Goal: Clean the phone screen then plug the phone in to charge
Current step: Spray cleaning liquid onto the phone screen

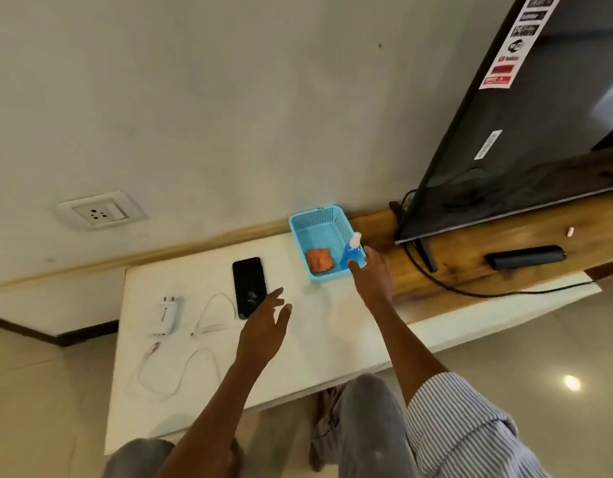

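Phone lay screen-up and dark on the white worktop, between a white cable on its left and a blue basket on its right. The left hand hovered just near the phone's near end, fingers spread and released. The right hand reached into the basket, fingers grasping a blue spray bottle beside an orange cloth. A white charger lay further left, a wall socket beyond.

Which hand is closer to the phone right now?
Left. The left hand hovers open just beside the phone, near its lower end. The right hand is off at the basket, fingers on the blue bottle.
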